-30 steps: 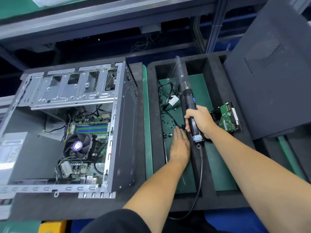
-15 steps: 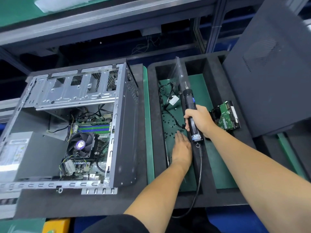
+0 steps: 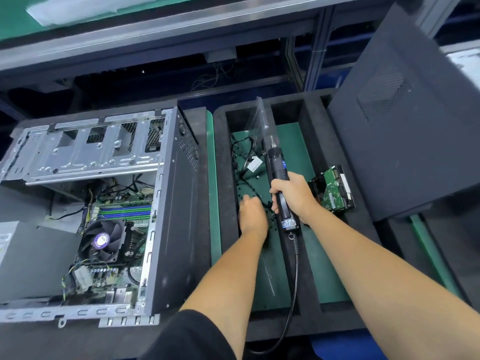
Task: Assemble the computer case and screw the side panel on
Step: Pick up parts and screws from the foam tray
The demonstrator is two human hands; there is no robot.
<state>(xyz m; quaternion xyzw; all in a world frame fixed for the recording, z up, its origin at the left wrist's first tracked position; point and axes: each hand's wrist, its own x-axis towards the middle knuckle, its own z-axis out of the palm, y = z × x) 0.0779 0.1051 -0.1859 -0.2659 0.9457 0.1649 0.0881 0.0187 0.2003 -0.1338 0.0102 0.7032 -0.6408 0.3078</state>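
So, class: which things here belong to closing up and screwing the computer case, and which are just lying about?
Job:
open computer case
side panel
electric screwdriver, in right hand
loose screws, under left hand

Lying about:
hard drive
black cables

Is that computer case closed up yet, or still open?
Open. The computer case shows its fan and circuit board; the side panel leans apart on the right.
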